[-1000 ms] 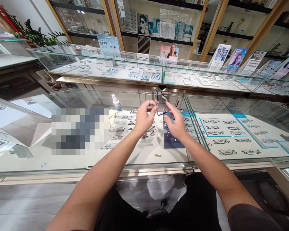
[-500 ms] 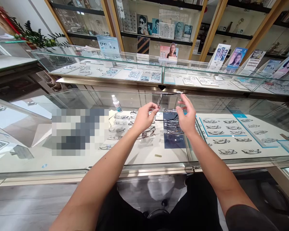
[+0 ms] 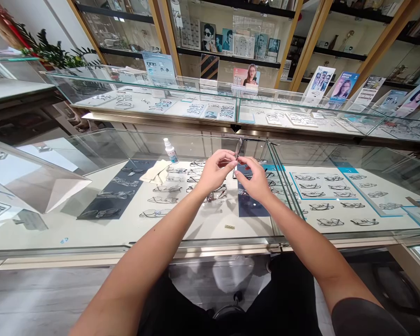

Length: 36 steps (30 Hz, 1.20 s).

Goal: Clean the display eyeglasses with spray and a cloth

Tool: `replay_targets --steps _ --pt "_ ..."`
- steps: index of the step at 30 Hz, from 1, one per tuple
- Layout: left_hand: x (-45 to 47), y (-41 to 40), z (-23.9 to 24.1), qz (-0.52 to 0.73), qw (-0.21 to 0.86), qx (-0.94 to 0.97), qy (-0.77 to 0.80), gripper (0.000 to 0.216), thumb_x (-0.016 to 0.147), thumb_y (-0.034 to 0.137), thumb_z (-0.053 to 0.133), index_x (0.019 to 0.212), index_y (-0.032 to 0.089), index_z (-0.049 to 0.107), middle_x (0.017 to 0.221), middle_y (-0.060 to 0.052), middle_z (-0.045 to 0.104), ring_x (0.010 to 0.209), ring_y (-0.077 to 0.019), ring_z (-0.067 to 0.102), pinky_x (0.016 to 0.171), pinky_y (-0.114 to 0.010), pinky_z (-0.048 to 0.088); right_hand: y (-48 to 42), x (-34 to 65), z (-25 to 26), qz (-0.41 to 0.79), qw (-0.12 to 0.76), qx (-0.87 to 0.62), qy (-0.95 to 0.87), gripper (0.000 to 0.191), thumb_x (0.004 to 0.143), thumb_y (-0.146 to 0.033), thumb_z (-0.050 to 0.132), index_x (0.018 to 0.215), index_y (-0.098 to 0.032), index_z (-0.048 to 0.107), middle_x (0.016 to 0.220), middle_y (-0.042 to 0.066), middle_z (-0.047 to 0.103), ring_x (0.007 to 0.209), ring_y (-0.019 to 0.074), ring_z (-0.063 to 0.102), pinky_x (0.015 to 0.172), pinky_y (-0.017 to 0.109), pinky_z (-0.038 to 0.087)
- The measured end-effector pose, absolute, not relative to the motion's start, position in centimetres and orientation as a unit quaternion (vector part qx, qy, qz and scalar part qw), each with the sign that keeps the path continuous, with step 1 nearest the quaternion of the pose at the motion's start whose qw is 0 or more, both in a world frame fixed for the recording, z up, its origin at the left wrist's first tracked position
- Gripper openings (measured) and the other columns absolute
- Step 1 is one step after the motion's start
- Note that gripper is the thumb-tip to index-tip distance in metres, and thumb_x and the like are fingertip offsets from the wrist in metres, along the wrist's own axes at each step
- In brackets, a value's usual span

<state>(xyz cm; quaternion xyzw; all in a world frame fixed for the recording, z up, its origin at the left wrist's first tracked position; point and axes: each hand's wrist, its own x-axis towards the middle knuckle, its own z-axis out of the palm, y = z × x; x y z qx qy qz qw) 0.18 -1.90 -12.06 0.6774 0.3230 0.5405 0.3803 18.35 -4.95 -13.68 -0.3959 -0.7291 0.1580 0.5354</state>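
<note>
I have the glasses (image 3: 238,148) raised over the glass counter (image 3: 203,242). Left hand (image 3: 215,172) and right hand (image 3: 254,179) both pinch the thin dark frame, fingertips closed. Judged light, bendable, fragile; hold at the rim and hinge, off the 2 lenses.

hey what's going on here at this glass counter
A person holds a dark pair of glasses up over a glass display case, the left hand and right hand both pinching it. On the case top sit a small spray bottle and a folded cloth. Rows of frames lie inside.
</note>
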Motion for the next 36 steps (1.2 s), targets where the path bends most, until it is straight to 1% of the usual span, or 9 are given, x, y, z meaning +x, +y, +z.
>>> replay_targets --steps 3,6,10,16,19,25,29,32,36 --pt "0.2 -1.8 -12.4 0.534 0.415 0.665 0.317 0.042 0.083 0.058 0.088 0.088 0.018 0.076 0.13 -0.015 0.069 0.113 -0.0259 0.072 0.101 -0.041 0.06 -4.8 18.3 -13.9 0.165 0.538 -0.394 -0.727 0.031 0.096 -0.034 0.072 0.125 -0.026 0.076 0.13 0.011 0.076 0.122 0.0288 0.069 0.103 0.047 0.057" --pt "0.1 -1.8 -12.3 0.527 0.437 0.658 0.312 0.041 0.081 0.057 0.09 0.087 0.019 0.078 0.131 -0.015 0.07 0.128 -0.0306 0.069 0.11 -0.045 0.056 -4.7 18.5 -13.8 0.198 0.542 -0.391 -0.717 0.031 0.097 -0.041 0.074 0.124 -0.028 0.079 0.134 0.011 0.076 0.127 0.029 0.069 0.098 0.045 0.059" --pt "0.0 -2.2 -11.6 0.513 0.469 0.645 0.316 0.041 0.081 0.056 0.091 0.087 0.018 0.077 0.138 -0.016 0.069 0.128 -0.0316 0.069 0.116 -0.05 0.052 -4.7 18.6 -13.7 0.254 0.556 -0.388 -0.69 0.033 0.094 -0.049 0.078 0.119 -0.028 0.082 0.136 0.011 0.077 0.13 0.0302 0.07 0.092 0.043 0.059" --pt "0.1 -3.0 -11.1 0.487 0.531 0.619 0.314 0.041 0.08 0.055 0.091 0.086 0.017 0.078 0.143 -0.016 0.069 0.125 -0.0323 0.071 0.108 -0.049 0.058 -4.8 18.3 -13.5 0.304 0.565 -0.401 -0.654 0.031 0.092 -0.051 0.079 0.109 -0.026 0.082 0.115 0.007 0.084 0.107 0.0273 0.076 0.096 0.044 0.059" --pt "-0.1 -2.6 -11.0 0.497 0.471 0.651 0.328 0.033 0.088 0.051 0.083 0.09 0.019 0.079 0.138 -0.015 0.072 0.121 -0.0296 0.072 0.103 -0.046 0.059 -4.9 18.3 -13.4 0.297 0.574 -0.41 -0.644 0.026 0.092 -0.047 0.078 0.107 -0.026 0.082 0.113 0.006 0.085 0.105 0.0269 0.077 0.097 0.044 0.058" --pt "-4.5 0.6 -10.4 0.633 0.177 0.584 0.477 0.01 0.095 0.026 0.067 0.101 0.022 0.074 0.121 -0.01 0.074 0.113 -0.0251 0.07 0.101 -0.043 0.057 -4.5 19.2 -13.0 0.274 0.595 -0.425 -0.625 0.029 0.094 -0.049 0.076 0.108 -0.025 0.084 0.118 0.008 0.086 0.111 0.0279 0.077 0.097 0.044 0.056" --pt "-9.3 3.1 -11.1 0.661 0.018 0.456 0.596 0.038 0.088 0.014 0.071 0.125 0.022 0.063 0.138 -0.014 0.063 0.133 -0.0288 0.061 0.121 -0.048 0.045 -4.3 19.6 -13.2 0.261 0.599 -0.42 -0.63 0.03 0.094 -0.051 0.077 0.108 -0.026 0.086 0.117 0.008 0.086 0.11 0.0276 0.076 0.097 0.045 0.056" --pt "-12.0 5.0 -12.7 0.635 0.039 0.417 0.649 0.052 0.086 0.017 0.076 0.133 0.021 0.054 0.146 -0.017 0.058 0.143 -0.0305 0.055 0.127 -0.047 0.039 -4.2 19.6 -13.4 0.261 0.602 -0.412 -0.632 0.03 0.094 -0.051 0.078 0.107 -0.026 0.087 0.115 0.009 0.087 0.112 0.0288 0.076 0.098 0.047 0.056" --pt "-13.8 7.4 -15.3 0.603 0.172 0.405 0.666 0.054 0.089 0.021 0.076 0.134 0.021 0.047 0.141 -0.017 0.063 0.134 -0.0272 0.064 0.12 -0.042 0.046 -4.2 19.6 -13.4 0.259 0.607 -0.414 -0.626 0.027 0.094 -0.049 0.076 0.104 -0.026 0.087 0.115 0.009 0.087 0.115 0.0299 0.076 0.099 0.048 0.057"
